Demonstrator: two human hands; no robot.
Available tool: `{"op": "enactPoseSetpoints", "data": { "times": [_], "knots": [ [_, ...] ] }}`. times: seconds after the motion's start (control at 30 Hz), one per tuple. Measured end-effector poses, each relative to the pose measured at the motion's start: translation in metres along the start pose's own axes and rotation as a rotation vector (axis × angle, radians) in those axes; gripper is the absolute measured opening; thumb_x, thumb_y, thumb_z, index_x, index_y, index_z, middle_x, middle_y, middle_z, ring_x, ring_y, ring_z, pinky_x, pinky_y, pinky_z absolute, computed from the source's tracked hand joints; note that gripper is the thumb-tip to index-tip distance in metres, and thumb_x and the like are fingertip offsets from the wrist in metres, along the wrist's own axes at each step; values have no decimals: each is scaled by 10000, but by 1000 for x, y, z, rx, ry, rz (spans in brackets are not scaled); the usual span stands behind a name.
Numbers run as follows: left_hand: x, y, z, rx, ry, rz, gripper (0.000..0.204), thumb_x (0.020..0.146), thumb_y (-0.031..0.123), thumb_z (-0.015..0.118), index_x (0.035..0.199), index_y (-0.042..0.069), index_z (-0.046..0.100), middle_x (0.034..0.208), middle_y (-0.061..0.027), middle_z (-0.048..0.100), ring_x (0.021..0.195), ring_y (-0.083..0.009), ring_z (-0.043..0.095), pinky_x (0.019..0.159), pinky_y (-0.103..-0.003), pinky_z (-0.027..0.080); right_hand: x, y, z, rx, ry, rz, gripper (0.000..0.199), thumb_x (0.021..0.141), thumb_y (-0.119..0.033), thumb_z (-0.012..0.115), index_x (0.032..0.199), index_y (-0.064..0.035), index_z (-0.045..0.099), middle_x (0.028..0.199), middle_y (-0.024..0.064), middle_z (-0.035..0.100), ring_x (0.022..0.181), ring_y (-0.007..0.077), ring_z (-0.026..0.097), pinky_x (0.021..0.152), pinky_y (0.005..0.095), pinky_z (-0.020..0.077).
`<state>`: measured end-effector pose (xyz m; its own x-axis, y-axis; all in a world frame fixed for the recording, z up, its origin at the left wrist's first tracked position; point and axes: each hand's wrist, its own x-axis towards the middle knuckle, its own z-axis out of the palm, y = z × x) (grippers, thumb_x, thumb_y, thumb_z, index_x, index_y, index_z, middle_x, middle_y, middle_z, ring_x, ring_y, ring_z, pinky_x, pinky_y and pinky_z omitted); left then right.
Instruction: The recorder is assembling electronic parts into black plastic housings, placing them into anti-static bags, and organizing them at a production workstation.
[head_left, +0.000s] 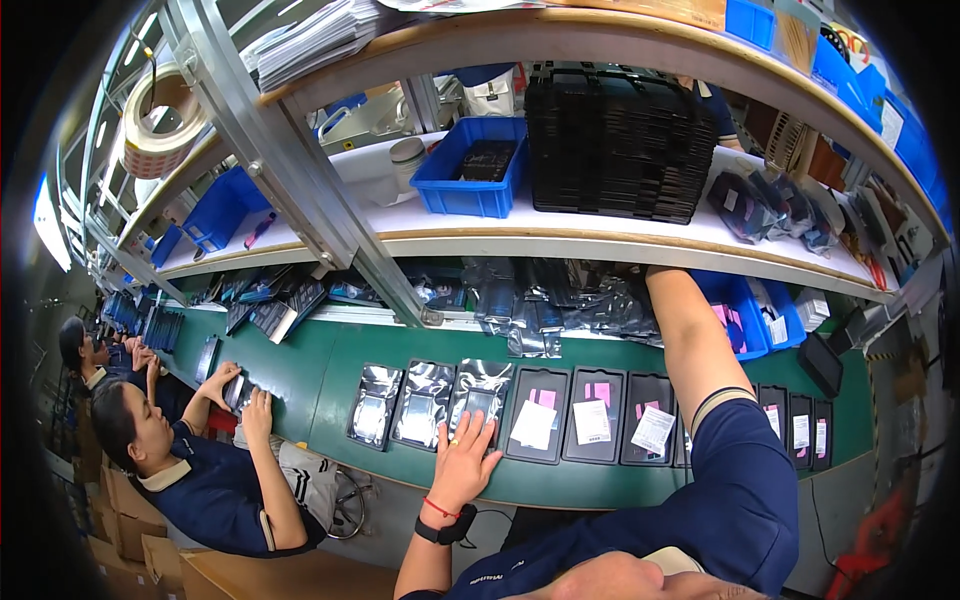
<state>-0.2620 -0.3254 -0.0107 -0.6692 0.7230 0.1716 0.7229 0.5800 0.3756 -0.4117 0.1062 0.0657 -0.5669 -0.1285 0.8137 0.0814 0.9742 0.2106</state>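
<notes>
Left hand (pixel 466 460) rests spread on 1 silver bag (pixel 483 384); I cannot tell the hidden right hand's grip.

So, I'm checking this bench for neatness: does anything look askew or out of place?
Mildly: at right, a black tray-like piece lies angled, apart from the row of trays. The white slip just right of the silver pouch under the left hand also sits crooked in its tray.
</notes>
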Motion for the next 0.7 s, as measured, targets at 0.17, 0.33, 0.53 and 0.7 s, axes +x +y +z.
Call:
{"op": "enactPoseSetpoints", "data": {
  "times": [0.17,0.33,0.53,0.7],
  "knots": [
    [-3,-2,4,-12,20,-25,484,817,254,600,1257,85,491,1349,-143,421,1276,-329,348,1039,-563,161,-8,13,-5,15,67,-11,214,712,-122,587,893,-19,639,805,153,644,701,314,640,655,402,520],
    [-2,-1,5,-14,24,-7,516,808,289,613,1272,109,479,1356,-148,405,1262,-348,356,1019,-587,186,-27,1,-12,59,102,-26,239,718,-122,582,929,-19,627,828,151,643,695,309,639,656,398,520],
    [6,24,-2,-126,140,99,677,805,309,612,1350,16,338,1431,-209,254,1341,-376,204,1060,-556,82,-78,-156,-149,41,-487,-149,321,676,-128,552,926,73,560,883,203,606,575,210,592,485,343,466],
    [16,46,18,-296,93,145,710,814,311,599,1369,2,282,1424,-201,277,1337,-338,237,1056,-558,115,-82,-191,-194,494,-1124,-329,235,664,-169,622,802,20,644,772,190,640,694,282,635,601,404,498]
  ]
}}
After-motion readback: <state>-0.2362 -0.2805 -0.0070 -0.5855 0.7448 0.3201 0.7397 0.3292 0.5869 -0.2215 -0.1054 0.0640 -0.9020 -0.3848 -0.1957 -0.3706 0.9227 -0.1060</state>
